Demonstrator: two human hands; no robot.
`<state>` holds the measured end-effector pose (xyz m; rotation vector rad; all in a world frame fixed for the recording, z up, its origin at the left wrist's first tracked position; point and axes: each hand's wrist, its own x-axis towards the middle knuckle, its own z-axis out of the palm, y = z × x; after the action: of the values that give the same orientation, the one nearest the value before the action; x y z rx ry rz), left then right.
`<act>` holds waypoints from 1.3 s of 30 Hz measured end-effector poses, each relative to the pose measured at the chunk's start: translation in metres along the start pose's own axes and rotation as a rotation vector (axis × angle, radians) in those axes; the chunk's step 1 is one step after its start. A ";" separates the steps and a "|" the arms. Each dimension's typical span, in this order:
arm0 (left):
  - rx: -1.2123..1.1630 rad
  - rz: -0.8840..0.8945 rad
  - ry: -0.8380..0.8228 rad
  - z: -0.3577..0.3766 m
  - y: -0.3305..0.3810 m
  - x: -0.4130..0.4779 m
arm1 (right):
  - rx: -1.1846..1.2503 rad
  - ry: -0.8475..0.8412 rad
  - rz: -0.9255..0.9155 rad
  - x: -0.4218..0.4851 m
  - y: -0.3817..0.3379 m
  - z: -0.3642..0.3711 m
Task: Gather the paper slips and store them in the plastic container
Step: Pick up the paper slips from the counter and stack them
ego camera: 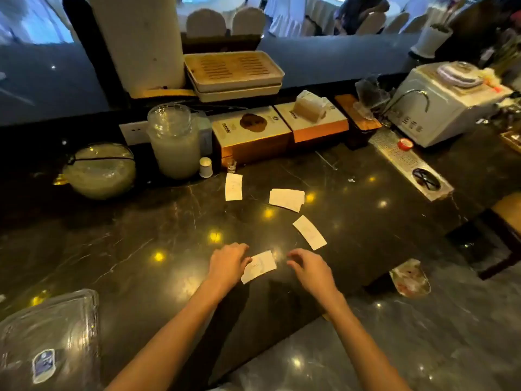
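Several white paper slips lie on the dark marble counter (141, 235). The nearest slip (260, 266) lies between my hands; my left hand (228, 263) has its fingertips on the slip's left end. My right hand (308, 266) hovers just right of it, fingers curled and apart, holding nothing. Farther off lie a slanted slip (309, 232), a small stack of slips (287, 199) and an upright slip (233, 186). The clear plastic container (48, 340) with a blue label sits at the counter's near left corner.
Along the back stand a round glass bowl (100, 172), a tall glass jar (174, 142), a small white bottle (205, 167), two boxes (251, 134) and a white machine (442, 108). A metal drip tray (408, 165) lies at right. The counter edge drops off at lower right.
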<state>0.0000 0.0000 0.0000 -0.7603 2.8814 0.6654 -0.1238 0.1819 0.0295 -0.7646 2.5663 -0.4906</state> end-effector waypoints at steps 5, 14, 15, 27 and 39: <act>0.023 -0.097 -0.138 0.035 0.009 0.021 | -0.067 -0.139 0.042 0.054 -0.013 0.040; 0.071 -0.238 -0.216 0.066 0.013 0.037 | -0.123 -0.236 -0.054 0.084 0.004 0.079; 0.052 -0.253 -0.225 0.067 0.013 0.040 | -0.115 -0.236 -0.055 0.085 0.004 0.080; -0.751 -0.240 -0.336 0.038 -0.010 0.077 | 0.205 -0.437 -0.402 0.162 -0.031 0.021; -1.846 -0.618 0.068 -0.001 -0.041 0.105 | 0.056 -0.586 -0.653 0.294 -0.131 0.016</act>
<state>-0.0714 -0.0792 -0.0347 -1.4805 1.0208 2.9129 -0.2833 -0.0953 -0.0107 -1.4769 1.7289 -0.4359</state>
